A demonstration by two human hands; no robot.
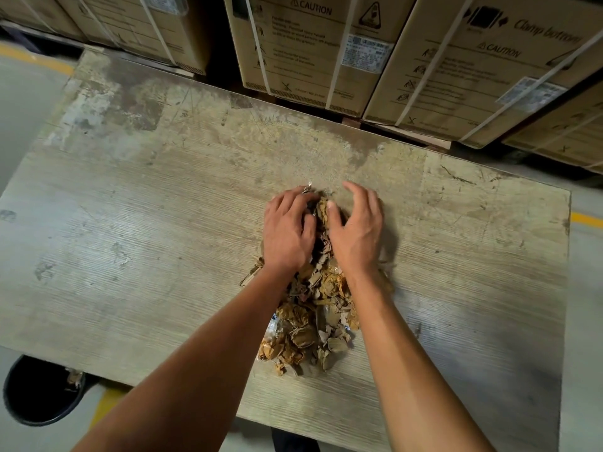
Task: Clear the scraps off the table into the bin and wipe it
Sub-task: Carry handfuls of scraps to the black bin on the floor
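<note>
A black bin (pixel 42 391) stands on the floor under the table's (pixel 130 223) near left corner; one scrap shows at its rim. On the table, the left hand (pixel 288 230) and right hand (pixel 357 228) cup curled fingers over the far end of a scrap pile (pixel 310 331). Cartons (pixel 313 47) behind read "CAUTION" and "Clamp bottom".
</note>
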